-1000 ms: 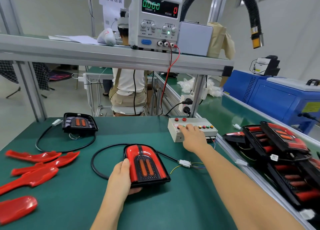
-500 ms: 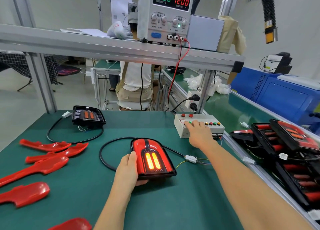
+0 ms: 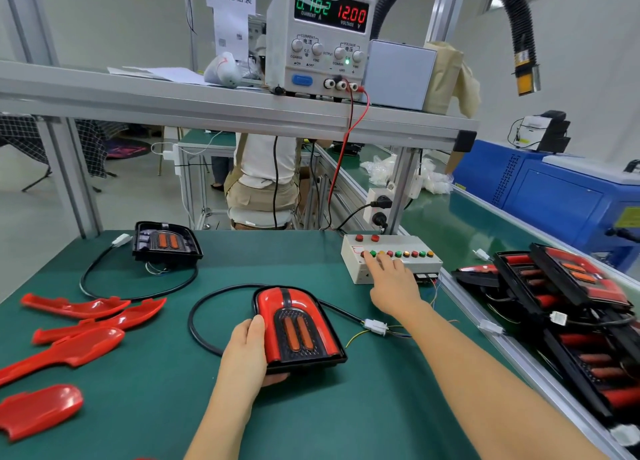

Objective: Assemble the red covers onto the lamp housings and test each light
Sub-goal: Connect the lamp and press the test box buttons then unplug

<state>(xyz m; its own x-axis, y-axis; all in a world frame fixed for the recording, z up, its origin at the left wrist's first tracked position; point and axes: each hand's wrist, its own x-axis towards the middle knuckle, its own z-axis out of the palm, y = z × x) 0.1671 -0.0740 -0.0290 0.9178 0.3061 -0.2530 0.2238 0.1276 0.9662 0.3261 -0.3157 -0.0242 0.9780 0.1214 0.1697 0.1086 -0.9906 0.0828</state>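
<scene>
L hand grips the lamp w/ red cover fitted, mid-tabletop toward the near edge: thumb on top at its left side, fingers curled under. R hand reaches to the switch box at the far right corner, fingers straight, tips on the button row. PSU on the shelf reads 0.102 A, 12.00 V. Bare housing at the far left; loose covers along the left edge.

red-and-black lamp, loose red covers, green mat, white button box
</scene>
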